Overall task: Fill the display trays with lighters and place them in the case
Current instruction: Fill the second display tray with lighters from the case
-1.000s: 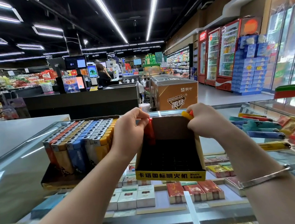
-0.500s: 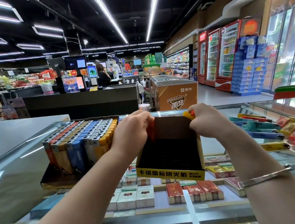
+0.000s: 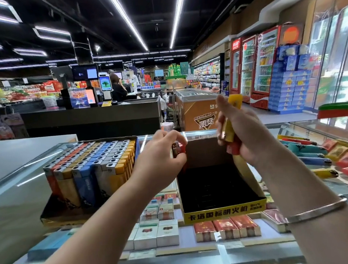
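Nearest me, under the glass counter top (image 3: pixel 14 207), rows of cigarette packs (image 3: pixel 226 228) fill the case below. On the glass at 12 o'clock sits the yellow-fronted cardboard display tray with a black floor (image 3: pixel 223 212) — I can see no lighter standing in it yet, so by my reckoning this tray is barely begun. At 10 o'clock, well apart from my hands' work, the other cardboard tray packed with upright red, yellow, blue and white lighters (image 3: pixel 92 169) looks finished; it rests on the glass, not yet in the case.

My left hand (image 3: pixel 160 155) is curled at the empty tray's far left corner, fingers pinched round a red lighter with a metal cap (image 3: pixel 178 149) that seems about to go into the back row. My right hand (image 3: pixel 246 134) is raised over the far right corner, closed round a small bundle — a yellow lighter (image 3: pixel 231 117) sticking up, a red one (image 3: pixel 233 148) below; how many it holds I cannot tell.

At 3 o'clock more loose lighters, teal, blue, yellow and red (image 3: pixel 308 158), lie on the glass, waiting.

So I judge: 1 tray filled, 1 nearly all to fill, then both to be set inside.
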